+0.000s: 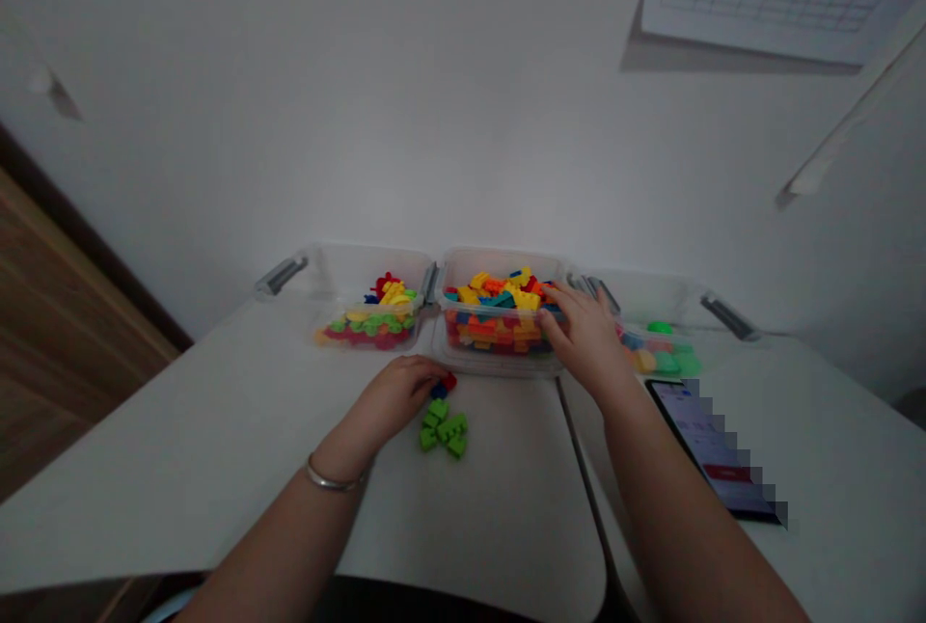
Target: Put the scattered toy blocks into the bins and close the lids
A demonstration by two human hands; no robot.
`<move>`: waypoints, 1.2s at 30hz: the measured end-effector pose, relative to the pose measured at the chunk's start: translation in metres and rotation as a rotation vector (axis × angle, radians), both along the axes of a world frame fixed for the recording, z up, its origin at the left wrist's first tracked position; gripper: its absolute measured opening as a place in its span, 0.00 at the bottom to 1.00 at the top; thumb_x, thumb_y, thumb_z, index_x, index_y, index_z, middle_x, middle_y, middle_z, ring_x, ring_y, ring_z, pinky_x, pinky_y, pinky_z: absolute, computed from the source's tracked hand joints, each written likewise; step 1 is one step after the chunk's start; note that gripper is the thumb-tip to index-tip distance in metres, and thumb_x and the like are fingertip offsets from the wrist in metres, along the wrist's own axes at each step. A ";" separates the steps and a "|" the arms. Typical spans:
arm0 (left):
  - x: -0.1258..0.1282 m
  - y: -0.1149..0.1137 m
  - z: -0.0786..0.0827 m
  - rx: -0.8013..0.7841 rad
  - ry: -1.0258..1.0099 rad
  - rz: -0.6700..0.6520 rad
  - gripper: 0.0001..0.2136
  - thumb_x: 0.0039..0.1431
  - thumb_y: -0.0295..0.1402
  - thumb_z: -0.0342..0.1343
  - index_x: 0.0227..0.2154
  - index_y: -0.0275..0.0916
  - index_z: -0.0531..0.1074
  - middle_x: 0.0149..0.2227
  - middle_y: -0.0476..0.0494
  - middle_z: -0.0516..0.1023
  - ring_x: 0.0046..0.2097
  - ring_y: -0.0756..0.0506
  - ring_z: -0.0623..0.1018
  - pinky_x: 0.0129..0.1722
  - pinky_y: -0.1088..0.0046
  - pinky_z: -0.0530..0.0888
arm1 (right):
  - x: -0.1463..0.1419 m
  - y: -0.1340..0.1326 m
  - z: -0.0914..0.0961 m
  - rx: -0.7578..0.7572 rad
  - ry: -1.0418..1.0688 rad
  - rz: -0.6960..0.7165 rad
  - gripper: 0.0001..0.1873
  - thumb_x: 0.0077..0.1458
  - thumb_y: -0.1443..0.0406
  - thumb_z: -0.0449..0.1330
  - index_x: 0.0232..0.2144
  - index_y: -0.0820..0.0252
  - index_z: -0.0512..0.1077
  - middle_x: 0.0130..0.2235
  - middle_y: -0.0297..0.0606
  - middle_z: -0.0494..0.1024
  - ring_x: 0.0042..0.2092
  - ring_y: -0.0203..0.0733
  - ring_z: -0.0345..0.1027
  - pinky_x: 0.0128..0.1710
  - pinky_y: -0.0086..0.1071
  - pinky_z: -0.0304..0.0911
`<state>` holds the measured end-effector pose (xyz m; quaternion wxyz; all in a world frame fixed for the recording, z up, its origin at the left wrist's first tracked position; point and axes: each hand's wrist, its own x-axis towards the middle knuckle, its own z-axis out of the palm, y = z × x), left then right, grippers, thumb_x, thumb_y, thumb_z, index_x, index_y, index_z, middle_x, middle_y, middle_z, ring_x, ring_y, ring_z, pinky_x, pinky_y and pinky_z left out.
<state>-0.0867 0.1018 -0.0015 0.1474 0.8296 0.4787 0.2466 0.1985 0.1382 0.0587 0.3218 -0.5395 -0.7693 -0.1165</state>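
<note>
I observed the left hand (399, 399) curled, its fingertips at a red brick (449, 381) and a blue brick (438, 392); I could not confirm a grip. A green brick cluster (443, 430) lay just right of that hand, long axis front-to-back, nearer it than the right hand (587, 338), which rested spread open on the clear plastic bin (499, 367), holding nothing visible.

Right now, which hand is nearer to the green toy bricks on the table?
Left: the left hand is just beside the green toy bricks; the right hand is farther right, on a clear box.
</note>
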 end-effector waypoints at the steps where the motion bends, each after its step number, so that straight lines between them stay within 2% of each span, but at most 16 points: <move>1: 0.000 0.000 -0.001 0.002 0.007 -0.008 0.12 0.60 0.26 0.52 0.41 0.39 0.79 0.43 0.43 0.82 0.46 0.44 0.79 0.50 0.65 0.72 | 0.000 0.000 0.000 -0.008 -0.003 -0.008 0.22 0.62 0.59 0.51 0.54 0.62 0.71 0.58 0.50 0.72 0.59 0.53 0.65 0.64 0.59 0.45; 4: -0.001 0.000 -0.003 0.009 0.026 -0.017 0.13 0.60 0.26 0.51 0.41 0.40 0.79 0.43 0.44 0.82 0.46 0.44 0.79 0.51 0.65 0.72 | 0.000 0.000 -0.001 -0.019 0.001 -0.042 0.22 0.62 0.58 0.51 0.53 0.63 0.72 0.58 0.52 0.72 0.59 0.56 0.63 0.62 0.59 0.49; 6: -0.001 -0.001 -0.003 0.005 0.029 -0.013 0.13 0.60 0.26 0.50 0.41 0.40 0.79 0.43 0.44 0.83 0.46 0.44 0.79 0.51 0.65 0.71 | -0.002 -0.003 0.002 0.025 0.033 -0.045 0.22 0.61 0.58 0.52 0.53 0.62 0.72 0.58 0.52 0.72 0.59 0.57 0.63 0.61 0.60 0.50; 8: 0.000 -0.001 -0.002 -0.014 0.028 -0.020 0.13 0.61 0.27 0.50 0.41 0.40 0.79 0.43 0.44 0.83 0.45 0.45 0.79 0.50 0.65 0.72 | -0.006 -0.010 0.007 0.112 0.080 0.008 0.20 0.60 0.59 0.54 0.51 0.60 0.73 0.57 0.50 0.73 0.57 0.55 0.64 0.60 0.58 0.52; 11: 0.002 -0.002 0.002 -0.050 0.021 -0.052 0.14 0.61 0.27 0.48 0.41 0.40 0.79 0.42 0.44 0.83 0.44 0.45 0.79 0.49 0.66 0.72 | -0.017 -0.024 0.016 0.180 0.130 0.184 0.14 0.60 0.62 0.55 0.45 0.57 0.76 0.49 0.44 0.78 0.52 0.49 0.69 0.55 0.48 0.61; 14: 0.004 -0.002 0.004 -0.066 0.012 -0.065 0.14 0.60 0.26 0.49 0.41 0.40 0.80 0.42 0.45 0.83 0.45 0.44 0.79 0.49 0.67 0.72 | -0.035 -0.038 0.015 0.017 0.099 0.402 0.11 0.61 0.65 0.54 0.41 0.56 0.76 0.43 0.41 0.81 0.46 0.44 0.72 0.49 0.39 0.66; 17: 0.004 -0.002 0.003 -0.071 0.015 -0.030 0.14 0.59 0.26 0.50 0.40 0.41 0.80 0.41 0.45 0.83 0.44 0.45 0.79 0.49 0.68 0.72 | -0.055 -0.044 -0.001 -0.199 0.065 0.493 0.12 0.60 0.68 0.55 0.41 0.57 0.77 0.43 0.39 0.81 0.45 0.42 0.73 0.47 0.36 0.67; 20: 0.001 -0.002 0.001 -0.059 0.041 0.049 0.13 0.58 0.26 0.51 0.40 0.41 0.80 0.40 0.45 0.83 0.43 0.44 0.79 0.48 0.67 0.72 | -0.070 -0.041 -0.025 -0.337 -0.041 0.513 0.16 0.60 0.70 0.54 0.48 0.58 0.75 0.48 0.40 0.80 0.49 0.45 0.72 0.51 0.40 0.66; 23: -0.001 -0.002 -0.001 -0.043 0.075 0.105 0.12 0.58 0.27 0.53 0.41 0.41 0.79 0.41 0.44 0.83 0.43 0.43 0.79 0.47 0.67 0.72 | -0.077 -0.035 -0.044 -0.368 -0.082 0.555 0.20 0.62 0.71 0.51 0.53 0.56 0.73 0.54 0.39 0.77 0.53 0.44 0.70 0.54 0.40 0.64; 26: -0.002 -0.003 0.000 -0.037 0.105 0.128 0.11 0.58 0.29 0.55 0.40 0.42 0.80 0.40 0.44 0.83 0.43 0.42 0.79 0.47 0.67 0.72 | -0.079 -0.030 -0.053 -0.361 -0.128 0.612 0.22 0.63 0.72 0.50 0.55 0.52 0.71 0.55 0.35 0.76 0.53 0.42 0.69 0.54 0.38 0.63; 29: -0.001 -0.005 0.003 -0.047 0.121 0.136 0.10 0.57 0.29 0.56 0.39 0.44 0.80 0.39 0.45 0.83 0.42 0.43 0.79 0.46 0.67 0.71 | -0.076 -0.028 -0.053 -0.322 -0.177 0.615 0.18 0.63 0.70 0.52 0.50 0.51 0.75 0.51 0.34 0.79 0.48 0.44 0.70 0.50 0.38 0.64; 32: 0.000 -0.005 0.003 -0.052 0.121 0.142 0.10 0.56 0.28 0.58 0.39 0.44 0.81 0.39 0.46 0.84 0.43 0.43 0.79 0.46 0.68 0.72 | -0.074 -0.028 -0.051 -0.305 -0.239 0.585 0.12 0.61 0.67 0.56 0.41 0.55 0.79 0.43 0.37 0.82 0.44 0.47 0.70 0.44 0.39 0.65; 36: 0.000 -0.003 0.001 -0.046 0.099 0.118 0.12 0.56 0.27 0.58 0.41 0.44 0.80 0.41 0.45 0.83 0.43 0.43 0.79 0.47 0.67 0.72 | -0.073 -0.030 -0.046 -0.337 -0.246 0.513 0.09 0.58 0.69 0.58 0.34 0.59 0.79 0.36 0.41 0.81 0.41 0.48 0.70 0.42 0.39 0.65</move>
